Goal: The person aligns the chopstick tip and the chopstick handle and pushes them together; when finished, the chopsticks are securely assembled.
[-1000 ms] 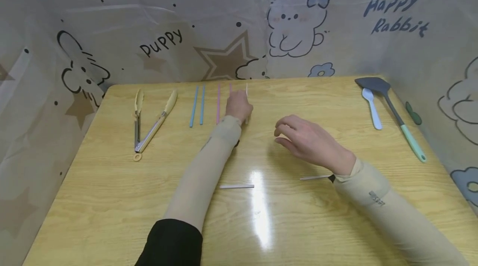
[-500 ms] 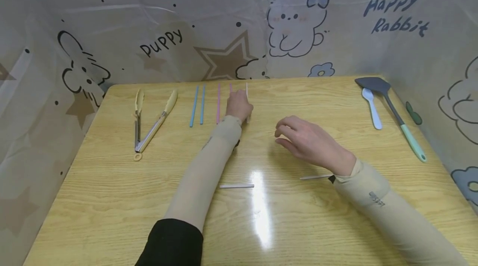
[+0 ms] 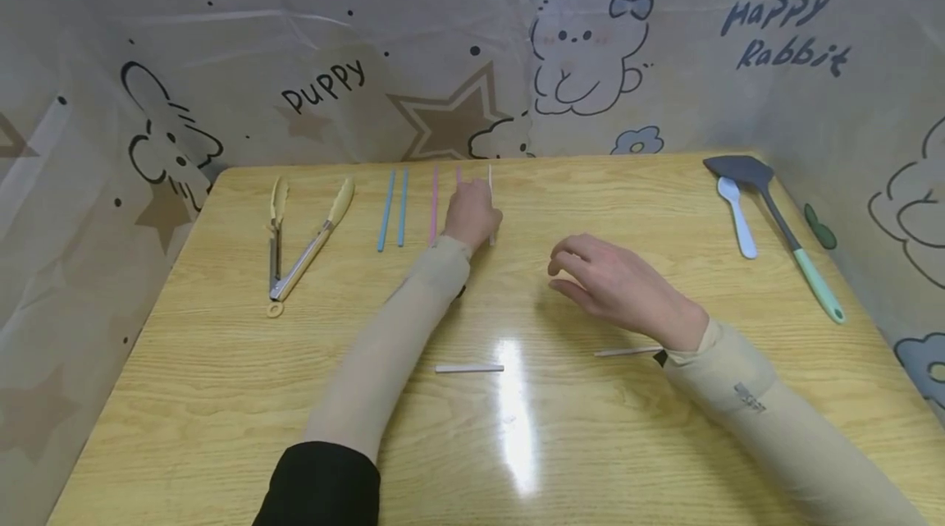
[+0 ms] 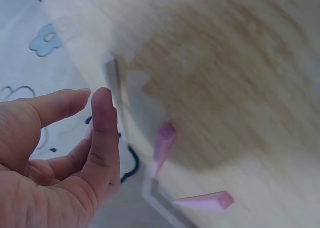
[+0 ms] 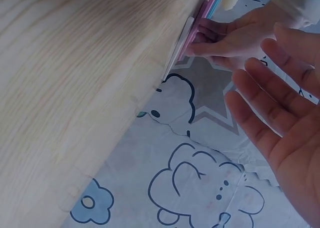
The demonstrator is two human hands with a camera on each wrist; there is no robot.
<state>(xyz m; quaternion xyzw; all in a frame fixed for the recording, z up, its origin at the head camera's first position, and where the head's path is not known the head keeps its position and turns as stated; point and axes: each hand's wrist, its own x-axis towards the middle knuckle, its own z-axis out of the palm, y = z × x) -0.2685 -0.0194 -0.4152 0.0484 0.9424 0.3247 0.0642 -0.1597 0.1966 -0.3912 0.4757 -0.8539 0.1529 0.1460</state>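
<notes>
At the back of the table, my left hand [image 3: 471, 214] is over a pink stick [image 3: 458, 175], just left of a slim white stick [image 3: 490, 171]. In the left wrist view, my left thumb and index finger are apart with nothing visible between them; the white stick [image 4: 111, 72] lies beyond the index finger and two pink sticks [image 4: 164, 140] are beside the hand. My right hand [image 3: 616, 284] hovers above the table, fingers loosely bent, holding nothing. A white stick [image 3: 623, 351] lies partly hidden below the right wrist. Another white stick [image 3: 468, 368] lies nearer the front.
Left of my left hand lie a pink stick [image 3: 434, 206], two blue sticks [image 3: 386, 210] and spread tongs [image 3: 303, 259]. A dark spatula [image 3: 775, 214] with a green handle and a pale blue spoon [image 3: 737, 214] are at the right. Patterned cloth [image 3: 332, 124] borders the back.
My left forearm has shifted slightly to the left, with the hand still beside the white stick. The whole head view has moved a little. My right hand stays nearly in place.
</notes>
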